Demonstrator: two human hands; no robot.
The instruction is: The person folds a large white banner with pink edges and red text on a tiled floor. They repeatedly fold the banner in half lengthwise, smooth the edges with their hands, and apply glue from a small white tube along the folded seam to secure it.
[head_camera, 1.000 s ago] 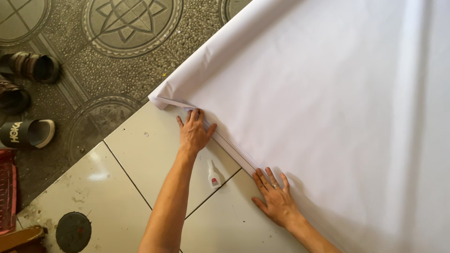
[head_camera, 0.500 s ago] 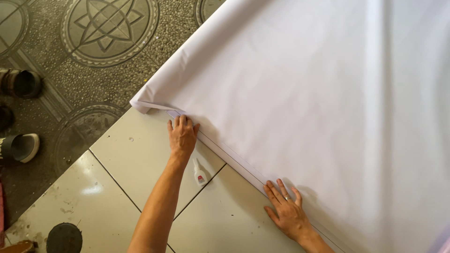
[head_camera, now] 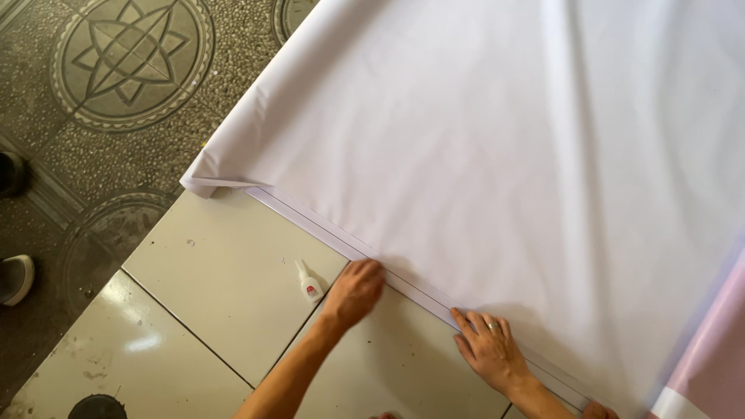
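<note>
A large white sheet of fabric lies spread over a tiled surface, its near edge folded into a narrow hem strip running diagonally. My left hand presses on that hem near the middle, fingers curled together. My right hand lies flat on the hem further right, fingers apart, a ring on one finger. A small white glue bottle with a red label lies on the tile just left of my left hand.
Cream tiles form the surface under the sheet, ending at a patterned pebble floor. Shoes sit at the far left on the floor. A dark round object shows at the bottom left. Pink material lies at the right.
My left hand has slid right along the hem, away from the sheet's corner. My right hand has also shifted along the hem. The view has moved, showing more of the hem.
</note>
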